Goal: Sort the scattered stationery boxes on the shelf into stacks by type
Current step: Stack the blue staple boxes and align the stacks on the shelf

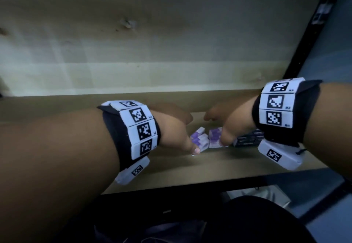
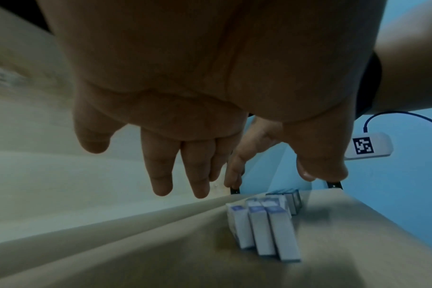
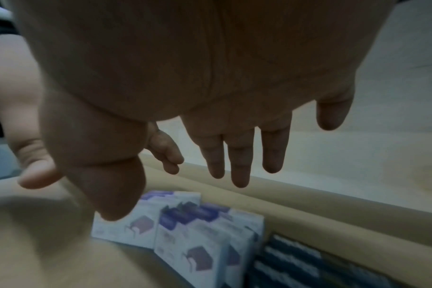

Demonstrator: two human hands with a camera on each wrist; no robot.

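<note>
Dim, bluish, motion-blurred; edges seemingly warped.

In the head view the left hand (image 1: 172, 128) and right hand (image 1: 231, 122) cover most of the white-and-purple boxes (image 1: 202, 139). The dark boxes (image 1: 247, 139) are half hidden behind the right wrist; their print is blurred in every view.
</note>
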